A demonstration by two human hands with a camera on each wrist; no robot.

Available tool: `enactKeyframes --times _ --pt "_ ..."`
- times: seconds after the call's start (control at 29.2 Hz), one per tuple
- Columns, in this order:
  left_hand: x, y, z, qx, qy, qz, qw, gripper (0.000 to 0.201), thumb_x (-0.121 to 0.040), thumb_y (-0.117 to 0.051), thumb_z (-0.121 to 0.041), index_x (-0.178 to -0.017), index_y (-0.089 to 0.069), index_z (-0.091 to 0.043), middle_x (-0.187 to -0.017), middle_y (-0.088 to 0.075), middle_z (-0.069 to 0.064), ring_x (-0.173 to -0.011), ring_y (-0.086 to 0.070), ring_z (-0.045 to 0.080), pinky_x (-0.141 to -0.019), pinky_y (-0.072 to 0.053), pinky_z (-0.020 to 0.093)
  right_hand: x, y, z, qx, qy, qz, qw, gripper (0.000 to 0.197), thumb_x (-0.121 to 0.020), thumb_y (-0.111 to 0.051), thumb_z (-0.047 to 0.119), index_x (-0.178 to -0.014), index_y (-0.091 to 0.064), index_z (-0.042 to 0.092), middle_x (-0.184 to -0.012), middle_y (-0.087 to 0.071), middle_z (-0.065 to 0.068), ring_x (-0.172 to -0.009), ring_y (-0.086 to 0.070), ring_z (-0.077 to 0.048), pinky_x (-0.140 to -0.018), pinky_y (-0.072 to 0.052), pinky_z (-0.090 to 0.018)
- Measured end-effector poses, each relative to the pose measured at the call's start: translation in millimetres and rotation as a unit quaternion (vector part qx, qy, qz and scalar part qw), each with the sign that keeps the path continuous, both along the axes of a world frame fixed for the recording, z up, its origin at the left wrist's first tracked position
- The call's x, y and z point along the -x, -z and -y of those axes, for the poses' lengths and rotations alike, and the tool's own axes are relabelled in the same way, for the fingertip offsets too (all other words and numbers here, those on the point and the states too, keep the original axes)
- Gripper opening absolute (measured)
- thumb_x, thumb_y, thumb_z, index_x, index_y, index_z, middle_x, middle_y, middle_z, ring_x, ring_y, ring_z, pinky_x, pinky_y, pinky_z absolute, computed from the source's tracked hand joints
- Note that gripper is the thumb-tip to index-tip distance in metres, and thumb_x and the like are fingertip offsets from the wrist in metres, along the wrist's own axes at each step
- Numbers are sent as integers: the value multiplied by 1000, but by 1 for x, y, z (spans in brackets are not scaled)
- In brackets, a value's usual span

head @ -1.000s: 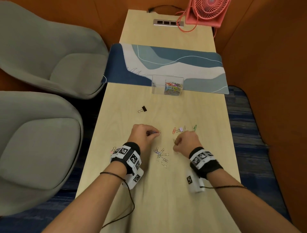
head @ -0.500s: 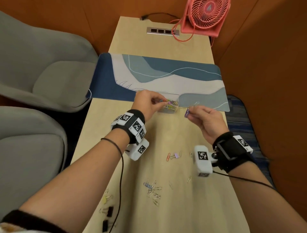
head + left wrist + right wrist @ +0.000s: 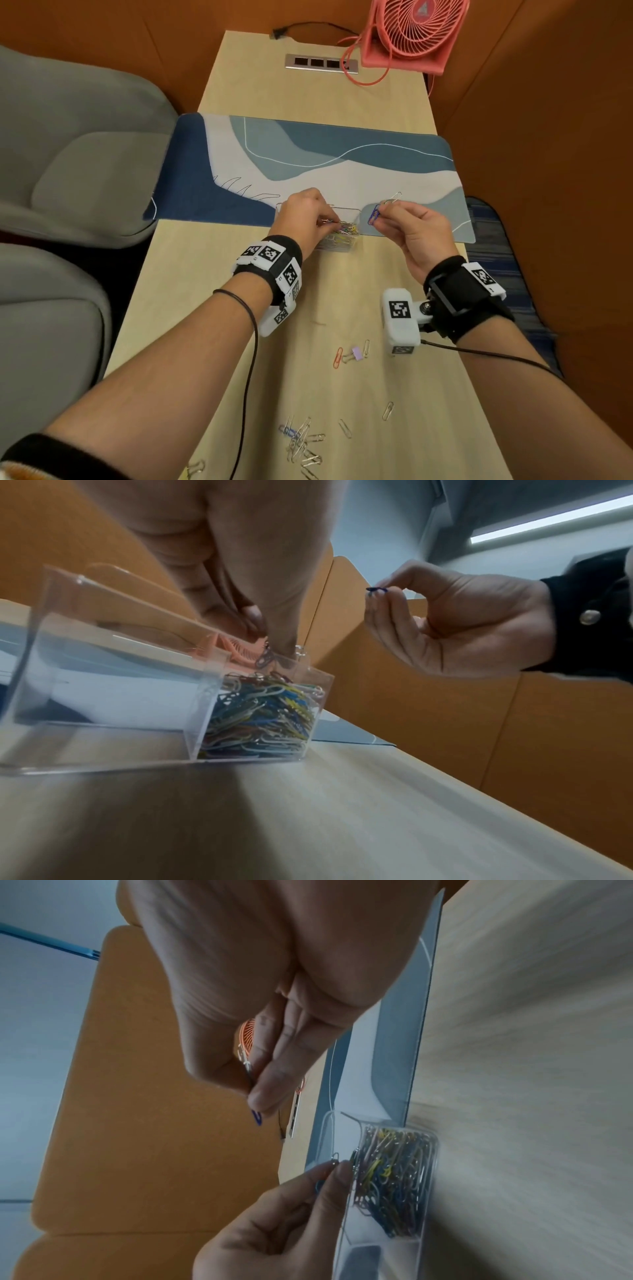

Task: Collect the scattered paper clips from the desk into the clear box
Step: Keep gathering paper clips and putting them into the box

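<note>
The clear box (image 3: 352,219) stands at the desk mat's near edge, its right compartment holding a heap of coloured paper clips (image 3: 260,718). My left hand (image 3: 327,222) hovers over that compartment and pinches a few clips (image 3: 265,658) just above its rim. Right of the box, at about the same height, my right hand (image 3: 382,212) pinches a blue clip (image 3: 373,216) and a silver clip (image 3: 392,198). Scattered clips (image 3: 301,442) lie on the near desk, and an orange clip (image 3: 338,357) lies beside a lilac binder clip (image 3: 357,353).
A blue and white desk mat (image 3: 308,164) crosses the desk behind the box. A pink fan (image 3: 414,31) and a socket strip (image 3: 322,63) sit at the far end. Grey chairs (image 3: 85,154) stand left, and orange walls close in on the right.
Both hands have lifted from the scattered clips on the near desk and carried clips forward to the box. The left hand's fingertips now hang over the filled compartment.
</note>
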State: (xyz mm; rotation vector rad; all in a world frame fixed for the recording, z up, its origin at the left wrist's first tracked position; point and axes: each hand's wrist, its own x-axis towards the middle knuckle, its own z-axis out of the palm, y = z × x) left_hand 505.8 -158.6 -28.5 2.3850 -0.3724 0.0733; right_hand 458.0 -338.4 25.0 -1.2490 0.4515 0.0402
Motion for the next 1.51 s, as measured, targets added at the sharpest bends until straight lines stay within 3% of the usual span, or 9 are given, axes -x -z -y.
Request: enactKeyframes --times 0.24,0.41,0.58,0.75,0.92,1.06,1.16,1.37,1.51 --pt "-3 -4 -1 12 -7 -32 999 20 -75 -82 -23 -94 -78 -20 -81 -73 -2 -66 -58 7 -77 -54 24 -13 13 -3 104 21 24 994 16 -79 -71 -3 -92 -66 -11 -81 -70 -18 -64 -70 -18 -72 -59 -26" --pt "0 -8 -6 34 24 -23 999 15 -73 -78 -4 -81 -77 -17 -76 -70 0 -68 -65 14 -74 -58 32 -21 20 -10 263 -15 55 963 7 -72 -75 2 -77 -71 6 -71 -72 -13 -63 -70 -19 -69 -59 -27" --pt "10 -5 -16 103 29 48 993 19 -74 -69 4 -76 -74 -14 -80 -63 -4 -71 -60 8 -70 -57 28 -31 22 -19 495 -138 163 842 6 -70 -74 11 -73 -73 16 -60 -67 5 -57 -65 -7 -75 -55 -19" --pt "31 1 -30 128 -11 76 989 17 -76 -65 -1 -71 -69 -16 -83 -58 -5 -71 -54 10 -64 -49 25 -41 25 -23 618 -241 188 724 15 -79 -67 15 -90 -77 14 -80 -75 -3 -79 -68 -20 -86 -52 -30" --pt "62 7 -42 30 87 46 995 19 -77 -63 -1 -70 -65 -18 -86 -53 -7 -74 -50 9 -66 -45 24 -41 25 -29 685 -326 178 627 22 -81 -54 8 -89 -75 8 -83 -72 -13 -81 -63 -33 -77 -52 -40" --pt "97 19 -41 -60 155 -35 985 22 -80 -61 -3 -90 -70 -20 -100 -54 -5 -88 -54 13 -77 -51 34 -18 19 -15 666 -242 189 679 28 -83 -55 6 -102 -74 13 -93 -71 -8 -83 -64 -24 -82 -52 -35" --pt "128 36 -36 -105 178 -73 976 41 -85 -55 -3 -118 -65 -25 -113 -51 0 -103 -50 19 -87 -49 38 27 30 7 655 -204 115 719 37 -83 -52 -1 -108 -72 17 -102 -71 -6 -94 -64 -22 -90 -50 -33" --pt "176 41 -31 -152 227 -48 961 64 -79 -53 10 -132 -58 -23 -132 -50 13 -121 -45 32 -99 -45 41 138 90 26 656 -315 24 686 60 -80 -50 -12 -131 -56 17 -138 -47 -16 -126 -44 -33 -108 -36 -37" --pt "203 28 -29 -213 226 -77 947 74 -80 -47 13 -144 -43 -22 -150 -31 10 -138 -25 28 -110 -33 34 180 105 15 683 -345 88 638 72 -68 -67 -15 -133 -54 13 -140 -44 -24 -128 -43 -42 -106 -37 -45"
